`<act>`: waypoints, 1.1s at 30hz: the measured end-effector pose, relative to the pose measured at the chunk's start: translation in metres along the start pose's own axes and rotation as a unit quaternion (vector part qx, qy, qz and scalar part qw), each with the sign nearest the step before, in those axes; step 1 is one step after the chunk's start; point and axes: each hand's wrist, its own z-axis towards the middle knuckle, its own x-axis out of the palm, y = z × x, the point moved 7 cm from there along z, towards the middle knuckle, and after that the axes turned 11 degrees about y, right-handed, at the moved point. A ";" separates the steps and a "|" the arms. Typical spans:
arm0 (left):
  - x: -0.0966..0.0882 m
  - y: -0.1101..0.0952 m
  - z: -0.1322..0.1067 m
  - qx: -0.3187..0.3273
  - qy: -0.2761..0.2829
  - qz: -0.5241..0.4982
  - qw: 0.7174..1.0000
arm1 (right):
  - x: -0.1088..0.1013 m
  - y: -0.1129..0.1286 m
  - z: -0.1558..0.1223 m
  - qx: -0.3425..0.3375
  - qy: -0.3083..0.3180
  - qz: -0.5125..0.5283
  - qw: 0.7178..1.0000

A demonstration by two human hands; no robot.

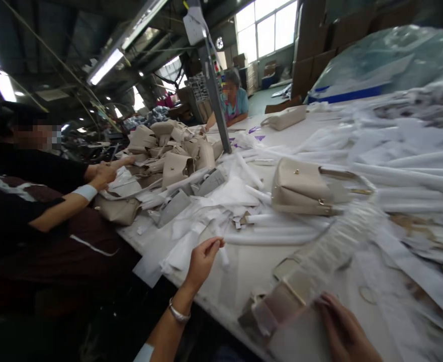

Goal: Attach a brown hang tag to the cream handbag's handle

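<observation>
A handbag (303, 188) lies on the table (251, 266), in the middle. A pile of bags (168, 151) lies far left of it, paper rolls (402, 173) to its right.

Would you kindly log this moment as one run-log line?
left hand: pinching white strip | right hand: on beige bag | ahead: cream handbag

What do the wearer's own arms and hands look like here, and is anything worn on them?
Both hands are bare, with no gloves. The left hand has a thin silver-coloured bracelet at the wrist, and a pale light-blue band or sleeve edge shows further up the forearm. The right hand shows no ring or watch in the visible part; its wrist is cut off by the frame.
</observation>
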 end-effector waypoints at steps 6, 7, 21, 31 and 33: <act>0.056 -0.001 -0.062 0.020 0.135 -0.192 0.972 | -0.003 0.021 0.002 -0.013 -0.019 0.010 1.000; 0.067 -0.002 -0.071 0.026 0.156 -0.218 0.963 | -0.003 0.024 0.002 -0.019 -0.019 0.013 1.000; 0.122 -0.022 -0.113 0.038 0.202 -0.211 0.955 | -0.008 0.031 -0.004 -0.050 -0.052 0.049 0.996; 0.066 -0.127 -0.165 0.187 0.050 -0.317 0.929 | -0.009 0.017 -0.004 -0.028 -0.056 0.055 0.997; 0.066 -0.156 -0.197 0.187 0.112 -0.335 0.916 | -0.008 0.010 -0.004 -0.021 -0.050 0.043 0.998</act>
